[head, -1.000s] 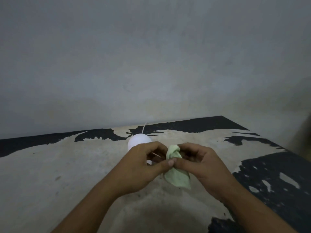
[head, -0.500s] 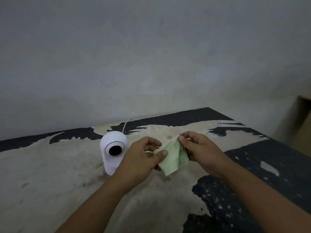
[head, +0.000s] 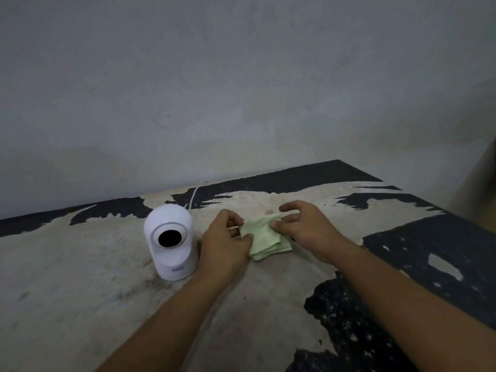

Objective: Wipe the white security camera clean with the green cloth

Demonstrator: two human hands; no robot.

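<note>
Looking down through the head view: a worn tabletop [head: 80, 304], pale beige where its black coating has peeled away, runs up to a plain grey plaster wall [head: 241, 89]. Patches of black coating [head: 429, 251] remain along the far edge and across the right side.

White rounded plastic security camera [head: 171, 241] stands upright on the bare beige area, left of centre, its dark round lens [head: 169, 238] facing the viewer. A thin white cable [head: 193, 194] rises from behind its top toward the wall. Faint grey lettering sits low on the base; too small to read.

Pale green folded cloth [head: 265, 237] is just right of the camera, not touching it, with its layered lower corner low over or on the tabletop; contact cannot be confirmed.

Left hand [head: 225, 242] lies between camera and cloth, close beside the camera body, and partly blocks the base's right edge. Its thumb and curled fingers pinch the cloth's left edge. Right hand [head: 303, 226] grips the cloth's upper right part, thumb pressed onto the fabric, index finger raised and bent above it. Both bare forearms enter from the bottom edge and cover part of the tabletop.

A tan object at the far right edge is cropped and unidentifiable.
</note>
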